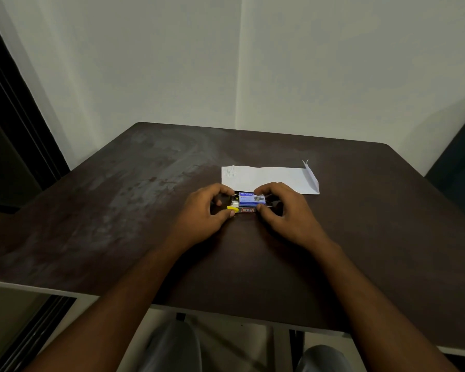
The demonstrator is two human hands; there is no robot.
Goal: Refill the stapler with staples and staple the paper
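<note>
A small stapler (246,210) with a yellow end piece and a red label lies on the dark table (145,210), between my two hands. My left hand (208,208) grips its left end, thumb against the yellow piece. My right hand (281,208) holds its right end, fingers curled over it. A blue staple box (252,198) rests right behind the stapler, touching my right fingertips. Whether the stapler is open is hidden by my fingers. A folded white paper (271,178) lies just beyond, its right corner bent up.
The table stands in a corner of pale walls. A dark chair back (459,157) rises at the right edge. A dark door frame (19,116) runs along the left. My knees show below the table's near edge.
</note>
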